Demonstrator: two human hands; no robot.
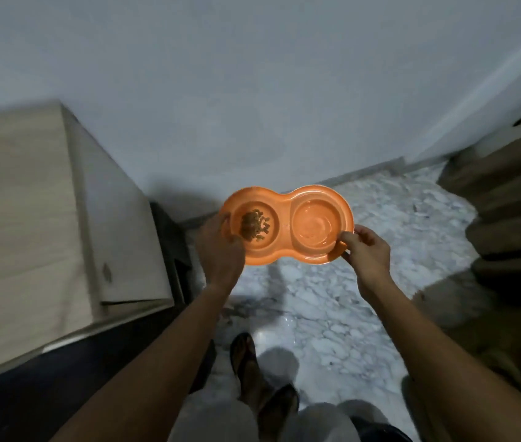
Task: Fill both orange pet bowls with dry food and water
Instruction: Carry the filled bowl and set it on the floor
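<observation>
L. hand [221, 242] grips the left end of the orange plastic double pet bowl [284, 215], fingers curled over its rim; R. hand [366, 250] pinches the right end, thumb on top of the rim; bowl held level in the air above the white marbled floor [332, 298]. L. basin holds a small heap of brown dry kibble [254, 224]; R. basin holds clear water [315, 223]. Surroundings: pale wood-grain cabinet [29, 224] at left; plain white wall [253, 90] behind; brown stacked furniture [514, 202], blurred, at right; sandalled feet [262, 384] below, between the forearms. No readable writing.
</observation>
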